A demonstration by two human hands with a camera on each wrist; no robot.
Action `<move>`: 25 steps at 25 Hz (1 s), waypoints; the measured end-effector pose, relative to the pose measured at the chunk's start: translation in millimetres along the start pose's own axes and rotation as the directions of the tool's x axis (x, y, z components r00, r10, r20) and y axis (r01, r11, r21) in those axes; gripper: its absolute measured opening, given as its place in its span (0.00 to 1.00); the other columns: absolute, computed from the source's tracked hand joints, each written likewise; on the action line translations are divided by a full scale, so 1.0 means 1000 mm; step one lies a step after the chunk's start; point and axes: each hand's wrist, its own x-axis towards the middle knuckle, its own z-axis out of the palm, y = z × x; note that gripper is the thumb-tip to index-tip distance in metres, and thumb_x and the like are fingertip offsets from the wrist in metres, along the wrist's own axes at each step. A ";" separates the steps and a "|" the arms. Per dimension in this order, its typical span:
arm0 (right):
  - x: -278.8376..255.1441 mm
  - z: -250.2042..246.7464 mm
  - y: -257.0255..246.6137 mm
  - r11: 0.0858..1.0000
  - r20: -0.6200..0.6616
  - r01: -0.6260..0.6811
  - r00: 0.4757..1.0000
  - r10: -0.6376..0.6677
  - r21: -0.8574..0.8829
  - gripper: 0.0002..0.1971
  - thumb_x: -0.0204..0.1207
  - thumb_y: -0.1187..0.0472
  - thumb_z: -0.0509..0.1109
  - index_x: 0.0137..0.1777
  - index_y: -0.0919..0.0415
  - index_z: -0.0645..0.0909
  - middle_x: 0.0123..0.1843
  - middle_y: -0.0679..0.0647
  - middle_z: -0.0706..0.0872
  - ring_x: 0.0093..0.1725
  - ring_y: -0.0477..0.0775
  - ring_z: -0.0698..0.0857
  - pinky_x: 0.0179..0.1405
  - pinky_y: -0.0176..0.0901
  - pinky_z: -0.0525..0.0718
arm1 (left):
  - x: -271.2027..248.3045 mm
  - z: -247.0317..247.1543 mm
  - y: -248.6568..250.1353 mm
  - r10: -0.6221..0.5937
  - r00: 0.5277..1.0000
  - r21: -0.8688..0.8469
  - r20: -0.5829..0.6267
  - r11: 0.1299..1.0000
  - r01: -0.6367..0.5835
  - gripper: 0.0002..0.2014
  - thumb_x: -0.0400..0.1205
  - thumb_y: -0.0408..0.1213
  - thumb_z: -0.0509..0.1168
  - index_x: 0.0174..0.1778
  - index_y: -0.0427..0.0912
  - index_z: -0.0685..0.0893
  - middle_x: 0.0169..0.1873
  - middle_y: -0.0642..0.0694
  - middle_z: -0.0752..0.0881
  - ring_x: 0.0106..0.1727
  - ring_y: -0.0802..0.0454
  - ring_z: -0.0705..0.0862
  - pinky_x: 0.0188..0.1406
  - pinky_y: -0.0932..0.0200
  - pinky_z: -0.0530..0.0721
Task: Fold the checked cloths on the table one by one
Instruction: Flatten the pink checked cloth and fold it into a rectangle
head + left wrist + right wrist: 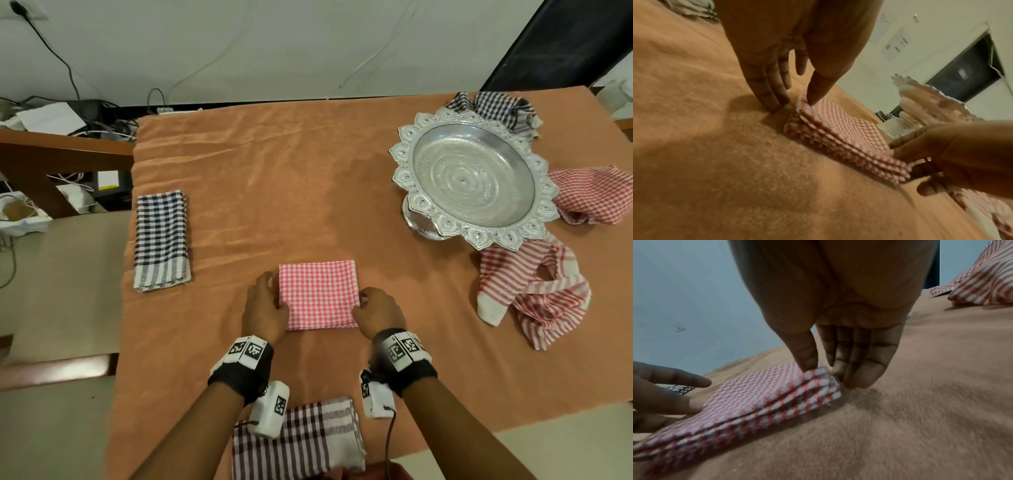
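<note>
A pink checked cloth (pixel 318 294) lies folded into a small thick rectangle on the orange towel (pixel 274 171) covering the table. My left hand (pixel 270 294) is at its left edge: in the left wrist view the thumb rests on the cloth's (pixel 838 129) corner while the straight fingers (pixel 777 100) press the towel just beside it. My right hand (pixel 363 303) is at the right edge. In the right wrist view that hand (pixel 828 374) pinches the stacked layers of the cloth (pixel 760 395) at a corner, thumb on top.
A folded blue checked cloth (pixel 161 240) lies at the left; a folded brown striped one (pixel 301 442) lies at the front edge. At the right, crumpled red striped (pixel 534 294), red checked (pixel 592 195) and dark checked (pixel 496 106) cloths surround a silver pedestal bowl (pixel 404 178).
</note>
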 end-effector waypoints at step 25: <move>0.029 0.056 -0.007 0.856 0.031 0.228 0.970 -0.242 -0.464 0.34 0.81 0.35 0.34 0.83 0.49 0.32 0.84 0.48 0.30 0.83 0.62 0.32 0.80 0.61 0.31 | 0.020 0.022 -0.013 0.110 0.925 0.682 0.363 0.645 -0.345 0.46 0.74 0.74 0.33 0.77 0.48 0.23 0.78 0.48 0.22 0.79 0.43 0.22 0.69 0.39 0.15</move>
